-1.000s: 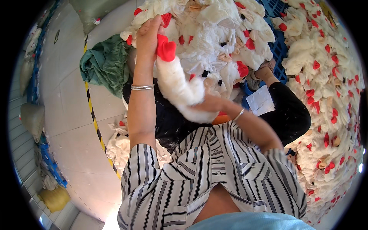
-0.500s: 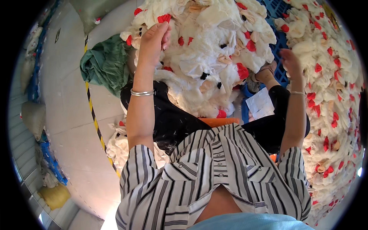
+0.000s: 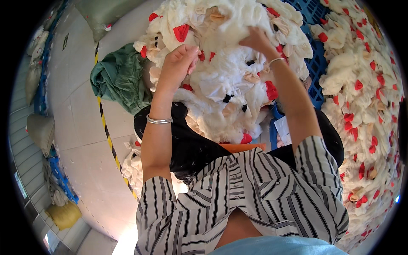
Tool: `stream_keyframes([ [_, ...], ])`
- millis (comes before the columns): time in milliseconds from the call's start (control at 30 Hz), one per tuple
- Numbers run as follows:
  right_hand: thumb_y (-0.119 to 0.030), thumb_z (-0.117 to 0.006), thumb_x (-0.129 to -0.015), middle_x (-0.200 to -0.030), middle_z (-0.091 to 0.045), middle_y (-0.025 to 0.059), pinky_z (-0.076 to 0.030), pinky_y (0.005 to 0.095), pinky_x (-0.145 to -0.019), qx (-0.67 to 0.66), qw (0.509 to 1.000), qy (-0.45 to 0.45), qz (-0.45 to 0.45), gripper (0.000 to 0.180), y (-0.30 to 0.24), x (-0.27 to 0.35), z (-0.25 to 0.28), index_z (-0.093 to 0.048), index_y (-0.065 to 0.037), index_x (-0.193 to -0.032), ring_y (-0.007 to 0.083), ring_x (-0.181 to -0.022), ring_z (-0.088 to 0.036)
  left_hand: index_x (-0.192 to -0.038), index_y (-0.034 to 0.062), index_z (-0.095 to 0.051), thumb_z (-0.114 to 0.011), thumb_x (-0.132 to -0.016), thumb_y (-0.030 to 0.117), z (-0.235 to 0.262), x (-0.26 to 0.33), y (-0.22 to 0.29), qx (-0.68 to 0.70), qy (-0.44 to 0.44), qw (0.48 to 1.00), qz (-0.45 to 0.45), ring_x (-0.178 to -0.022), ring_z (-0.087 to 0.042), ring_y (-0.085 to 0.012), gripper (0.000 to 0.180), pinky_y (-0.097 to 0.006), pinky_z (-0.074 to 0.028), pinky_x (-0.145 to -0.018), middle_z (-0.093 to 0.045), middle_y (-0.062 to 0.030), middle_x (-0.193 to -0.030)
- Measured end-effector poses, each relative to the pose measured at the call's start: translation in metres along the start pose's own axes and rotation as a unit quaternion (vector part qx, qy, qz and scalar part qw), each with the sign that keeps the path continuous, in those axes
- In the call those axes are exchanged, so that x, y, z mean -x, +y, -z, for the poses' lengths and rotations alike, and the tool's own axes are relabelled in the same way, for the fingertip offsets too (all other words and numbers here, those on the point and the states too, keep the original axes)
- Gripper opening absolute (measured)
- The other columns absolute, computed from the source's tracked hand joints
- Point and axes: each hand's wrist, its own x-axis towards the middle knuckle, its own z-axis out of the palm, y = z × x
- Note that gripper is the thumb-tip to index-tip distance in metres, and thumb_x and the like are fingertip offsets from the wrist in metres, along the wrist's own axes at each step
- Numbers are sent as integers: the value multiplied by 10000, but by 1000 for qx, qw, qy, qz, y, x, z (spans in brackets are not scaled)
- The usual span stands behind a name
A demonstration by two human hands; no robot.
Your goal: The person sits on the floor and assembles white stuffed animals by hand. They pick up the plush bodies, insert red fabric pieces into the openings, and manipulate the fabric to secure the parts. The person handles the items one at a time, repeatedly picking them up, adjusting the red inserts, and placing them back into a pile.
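A big heap of white plush pieces with red and black parts (image 3: 229, 80) lies in front of my lap. My left hand (image 3: 178, 63) rests on the left side of the heap, its fingers curled into the white fabric, a silver bangle on the wrist. My right hand (image 3: 257, 40) reaches to the top of the heap and pinches a fold of white plush there. Whether either hand has lifted a single piece is hidden by the pile. My black trousers (image 3: 187, 144) show under the heap.
A second mound of white and red plush pieces (image 3: 365, 110) fills the right side, over a blue plastic crate (image 3: 316, 63). A green cloth bundle (image 3: 121, 78) lies on the grey floor at left, beside a yellow-black tape line (image 3: 108, 136). Sacks (image 3: 40, 127) line the left wall.
A second ago both hands held one white piece with a red end above my lap. It has left them; my right arm swung out right, then up onto the heap's top.
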Motion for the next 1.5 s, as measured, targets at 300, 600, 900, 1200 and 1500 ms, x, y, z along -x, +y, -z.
stream_keyframes([
  [300, -255, -702, -746, -964, -682, 154, -504, 429, -797, -98, 969, -218, 61, 256, -24, 165, -19, -696, -98, -949, 332, -929, -645, -901, 38, -621, -577, -946, 214, -13, 7, -5, -63, -32, 997, 22, -554, -407, -28, 187, -178, -317, -512, -504, 51, -684],
  [600, -199, -720, -808, -1167, -649, 66, -450, 344, -958, -467, 724, -499, 96, 466, -100, 273, 28, -595, -9, -1215, 185, -1077, -595, -898, 58, -627, -576, -945, 253, -23, 15, -14, -80, -79, 994, 14, -571, -413, -28, 207, -181, -330, -528, -508, 60, -680],
  [900, -122, -566, -820, -1119, -634, 117, -526, 335, -859, -771, 605, 49, -193, 470, -140, 206, 175, -510, 8, -1267, 215, -983, -642, -1263, 38, -546, -581, -921, 402, -33, 22, -25, -143, -158, 975, -58, -938, -554, -125, 501, -263, -466, -799, -594, -31, -1036],
  [1200, -182, -552, -850, -1077, -643, 113, -544, 328, -794, -779, 591, 103, -182, 411, -153, 188, 157, -543, 3, -1217, 198, -928, -649, -1410, 125, -437, -604, -878, 278, -47, 44, -2, -198, -158, 941, -225, -1105, -545, -159, 578, -284, -477, -886, -546, -54, -1276],
  [1500, -220, -614, -903, -1050, -638, 117, -494, 334, -875, -300, 942, 126, -80, 442, -59, 231, 112, -499, 38, -1243, 214, -986, -618, -995, 7, -654, -412, -855, -22, 2, 24, 4, 85, 70, 967, -232, -794, -670, -189, 281, -279, -539, -784, -693, -149, -964],
])
